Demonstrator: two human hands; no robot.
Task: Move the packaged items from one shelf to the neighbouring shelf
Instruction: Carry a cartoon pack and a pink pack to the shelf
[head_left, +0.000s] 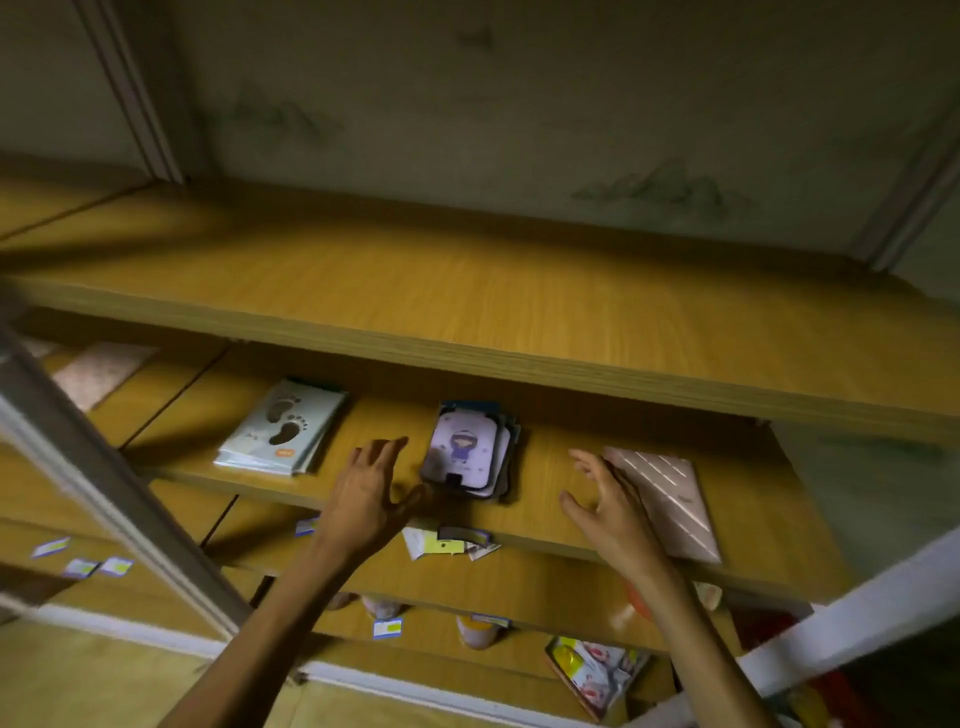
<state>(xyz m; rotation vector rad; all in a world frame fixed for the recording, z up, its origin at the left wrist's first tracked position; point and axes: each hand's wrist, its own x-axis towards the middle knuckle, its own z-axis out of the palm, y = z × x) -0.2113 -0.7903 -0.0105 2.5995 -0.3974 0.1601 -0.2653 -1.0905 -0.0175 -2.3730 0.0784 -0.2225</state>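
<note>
Centrally, on the middle wooden shelf: small stack of cartoon-printed packets, flat, flanked by left hand and right hand, fingers of both spread and loose, gripping nothing. Footprint-printed packs to the left, pink striped pack just beside the right hand (possibly touching, hard to tell). Likely risk: loose stack fanning or sliding apart if squeezed unevenly, slippery wrappers spilling off the shelf edge. Above, bare shelf board; behind, stained pale wall; dim lighting

Dim, yellowish light (soft motion blur throughout), wide-angle bending at edges.
</note>
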